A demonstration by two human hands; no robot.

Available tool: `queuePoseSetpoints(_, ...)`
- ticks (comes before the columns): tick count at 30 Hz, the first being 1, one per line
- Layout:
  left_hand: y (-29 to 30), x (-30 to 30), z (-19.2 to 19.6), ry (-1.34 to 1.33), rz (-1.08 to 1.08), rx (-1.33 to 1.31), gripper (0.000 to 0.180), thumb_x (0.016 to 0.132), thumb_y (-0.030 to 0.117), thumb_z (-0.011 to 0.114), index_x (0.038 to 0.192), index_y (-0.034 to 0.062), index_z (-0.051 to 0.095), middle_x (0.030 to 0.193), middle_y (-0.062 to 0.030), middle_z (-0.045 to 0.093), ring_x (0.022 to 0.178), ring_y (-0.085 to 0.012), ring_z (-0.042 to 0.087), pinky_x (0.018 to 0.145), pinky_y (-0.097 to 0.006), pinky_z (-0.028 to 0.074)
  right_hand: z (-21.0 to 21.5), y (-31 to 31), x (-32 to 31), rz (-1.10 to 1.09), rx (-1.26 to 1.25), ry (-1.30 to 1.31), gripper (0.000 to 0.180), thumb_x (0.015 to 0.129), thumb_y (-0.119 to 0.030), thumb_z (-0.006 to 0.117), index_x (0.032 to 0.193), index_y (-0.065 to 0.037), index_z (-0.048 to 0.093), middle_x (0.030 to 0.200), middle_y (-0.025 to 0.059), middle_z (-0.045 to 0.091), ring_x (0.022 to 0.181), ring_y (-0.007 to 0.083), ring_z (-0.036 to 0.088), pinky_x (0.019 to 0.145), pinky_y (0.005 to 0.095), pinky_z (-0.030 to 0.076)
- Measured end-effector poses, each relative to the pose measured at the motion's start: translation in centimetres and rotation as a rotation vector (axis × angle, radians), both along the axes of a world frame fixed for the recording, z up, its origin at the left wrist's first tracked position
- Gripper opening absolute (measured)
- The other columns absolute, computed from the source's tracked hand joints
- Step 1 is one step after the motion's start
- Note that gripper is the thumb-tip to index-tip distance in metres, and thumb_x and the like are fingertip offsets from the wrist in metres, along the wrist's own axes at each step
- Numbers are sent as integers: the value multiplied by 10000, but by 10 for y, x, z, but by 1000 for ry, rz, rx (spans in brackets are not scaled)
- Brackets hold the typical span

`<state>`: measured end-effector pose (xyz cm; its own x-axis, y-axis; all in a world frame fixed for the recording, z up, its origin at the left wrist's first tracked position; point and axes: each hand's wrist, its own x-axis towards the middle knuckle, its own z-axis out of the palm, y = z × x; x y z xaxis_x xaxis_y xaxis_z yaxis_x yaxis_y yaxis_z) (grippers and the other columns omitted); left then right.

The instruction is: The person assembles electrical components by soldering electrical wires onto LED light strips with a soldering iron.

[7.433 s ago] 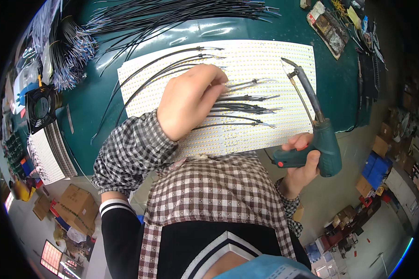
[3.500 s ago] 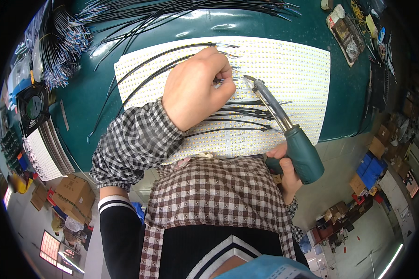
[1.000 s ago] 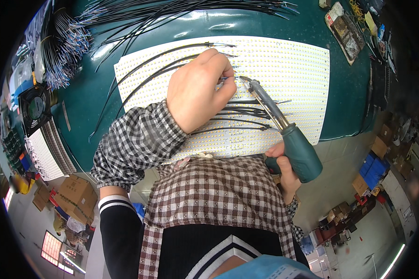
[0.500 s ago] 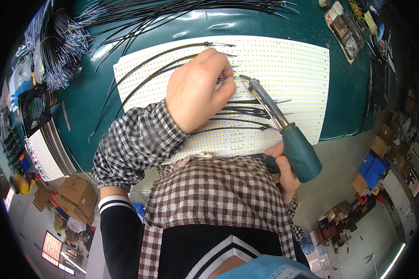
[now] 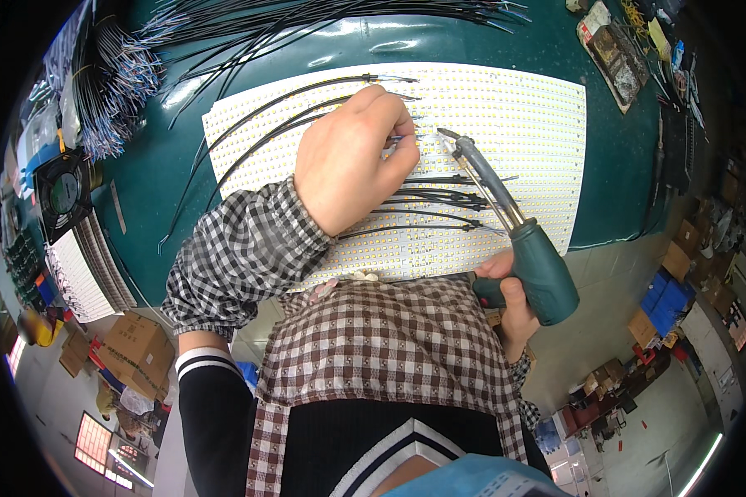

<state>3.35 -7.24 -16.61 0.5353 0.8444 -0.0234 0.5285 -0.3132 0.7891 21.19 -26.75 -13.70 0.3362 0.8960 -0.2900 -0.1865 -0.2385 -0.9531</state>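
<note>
A white LED panel [image 5: 522,124], covered with rows of tiny yellow chips, lies in front of me. My left hand [image 5: 352,161] rests over its middle, thumb and forefinger pinched on the end of a thin wire that is mostly hidden. In my right hand [image 5: 514,306] is a soldering gun [image 5: 545,273] with a green handle. Its bent metal tip [image 5: 444,132] points at the board just right of my left fingertips, apart from them. Black cables [image 5: 294,87] with stripped ends cross the panel above my hand. More black cables [image 5: 448,199] run below it.
Loose black cables [image 5: 307,25] lie along the table's far edge. A bundle of wires [image 5: 104,91], a black fan [image 5: 62,192] and stacked LED boards [image 5: 87,273] are at the left. A dark, stained block [image 5: 617,62] sits at the far right of the green table [image 5: 622,182].
The soldering gun has shifted slightly right, its tip drawing away from my left fingertips. My left hand stays almost where it was.
</note>
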Motion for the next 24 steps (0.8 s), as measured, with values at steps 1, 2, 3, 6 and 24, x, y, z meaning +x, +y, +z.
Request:
queuePoseSetpoints(1, 0, 0, 0, -3, 1, 0, 91, 786, 105, 648, 803, 39, 588, 805, -122, 593, 696, -326, 611, 616, -415, 493, 0, 0, 0, -11, 22, 9, 154, 867, -54, 665, 968, 50, 613, 903, 141, 634, 847, 238, 634, 796, 366, 530)
queuePoseSetpoints(2, -1, -1, 0, -4, 1, 2, 91, 786, 105, 648, 803, 39, 588, 805, -122, 593, 696, -326, 611, 616, -415, 493, 0, -1, 1, -11, 24, 9, 154, 867, -54, 665, 968, 50, 613, 903, 141, 634, 847, 238, 634, 796, 366, 530)
queuePoseSetpoints(3, -1, -1, 0, -2, -2, 5, 88, 787, 101, 646, 816, 41, 589, 817, -121, 595, 703, -324, 611, 615, -415, 493, -1, -1, 3, -23, 38, 8, 162, 875, -74, 659, 963, 53, 610, 905, 143, 633, 838, 240, 635, 786, 364, 532)
queuePoseSetpoints(6, -4, -2, 2, 26, -4, 69, 90, 793, 83, 660, 847, 42, 601, 837, -97, 600, 700, -274, 606, 609, -365, 490, 1, 0, 4, -65, 56, -8, 204, 881, -124, 660, 953, 57, 603, 896, 147, 628, 813, 243, 635, 762, 362, 538)
queuePoseSetpoints(24, -35, -24, 31, 231, -75, 128, 114, 832, 47, 658, 906, 38, 572, 821, -118, 580, 720, -311, 594, 640, -400, 475, 1, 2, 12, -252, 198, -64, 414, 881, -308, 683, 962, 76, 551, 838, 152, 585, 750, 238, 614, 656, 354, 574)
